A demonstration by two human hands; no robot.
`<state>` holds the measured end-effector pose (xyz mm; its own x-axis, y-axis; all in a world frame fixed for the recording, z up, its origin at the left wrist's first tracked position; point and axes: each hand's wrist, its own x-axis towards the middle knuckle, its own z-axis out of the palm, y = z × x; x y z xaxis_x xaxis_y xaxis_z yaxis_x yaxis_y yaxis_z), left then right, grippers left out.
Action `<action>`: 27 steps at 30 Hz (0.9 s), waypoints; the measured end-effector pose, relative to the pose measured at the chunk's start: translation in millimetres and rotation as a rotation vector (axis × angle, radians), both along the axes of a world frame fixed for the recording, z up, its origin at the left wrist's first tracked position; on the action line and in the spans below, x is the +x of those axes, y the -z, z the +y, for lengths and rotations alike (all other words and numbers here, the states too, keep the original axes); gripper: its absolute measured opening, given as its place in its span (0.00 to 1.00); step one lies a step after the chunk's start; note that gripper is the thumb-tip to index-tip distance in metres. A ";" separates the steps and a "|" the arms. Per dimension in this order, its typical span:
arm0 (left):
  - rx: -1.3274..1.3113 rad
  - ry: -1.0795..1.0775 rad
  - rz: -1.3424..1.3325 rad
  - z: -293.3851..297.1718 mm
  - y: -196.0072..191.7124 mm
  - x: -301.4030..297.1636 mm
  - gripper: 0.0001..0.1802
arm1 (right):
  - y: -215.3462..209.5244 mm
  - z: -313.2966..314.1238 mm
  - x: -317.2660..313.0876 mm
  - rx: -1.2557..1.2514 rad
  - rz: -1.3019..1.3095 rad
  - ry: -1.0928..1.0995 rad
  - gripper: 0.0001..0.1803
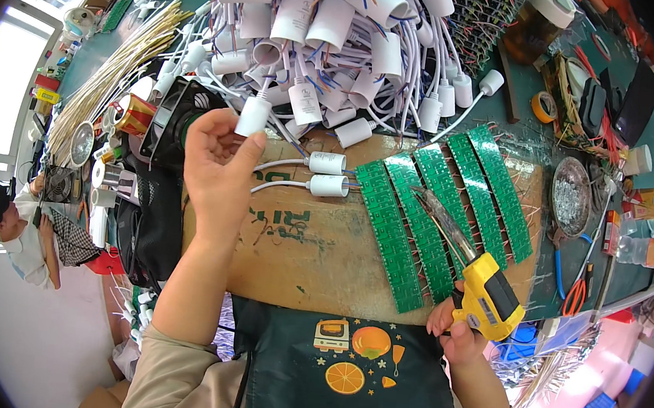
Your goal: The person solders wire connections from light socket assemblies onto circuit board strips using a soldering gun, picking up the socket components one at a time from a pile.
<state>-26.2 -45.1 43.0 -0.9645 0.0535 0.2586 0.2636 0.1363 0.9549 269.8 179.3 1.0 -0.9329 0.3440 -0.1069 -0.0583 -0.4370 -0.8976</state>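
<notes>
Left hand (219,164) is raised, perhaps pinching; right hand (461,345) grips low.

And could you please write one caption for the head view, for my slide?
Left hand at a white socket, right hand holding a yellow-and-black soldering gun beside green circuit boards.

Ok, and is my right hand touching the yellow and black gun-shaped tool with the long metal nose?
Touching. The head view shows the right hand gripping the yellow and black gun-shaped tool, fingers against its picture-left side.
</notes>
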 end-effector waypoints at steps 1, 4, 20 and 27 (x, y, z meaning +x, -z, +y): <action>-0.003 0.001 -0.004 -0.8 -0.6 0.0 0.23 | 0.1 0.5 -0.6 -0.003 -0.004 0.001 0.39; -0.021 -0.019 0.028 -1.6 -0.4 -1.3 0.23 | 0.2 0.5 -1.2 0.004 0.008 -0.004 0.40; -0.447 -0.156 0.800 28.8 -94.4 -49.5 0.21 | 4.1 0.6 3.5 -0.025 -0.009 0.009 0.40; -0.437 -0.076 0.818 63.9 -146.7 -82.8 0.26 | 0.7 -1.3 2.3 -0.081 -0.008 0.012 0.36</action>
<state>-109.0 18.8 189.7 -0.4960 0.2507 0.8313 0.8076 0.4849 0.3356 272.2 178.0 0.3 -0.9278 0.3448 -0.1426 -0.0566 -0.5078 -0.8596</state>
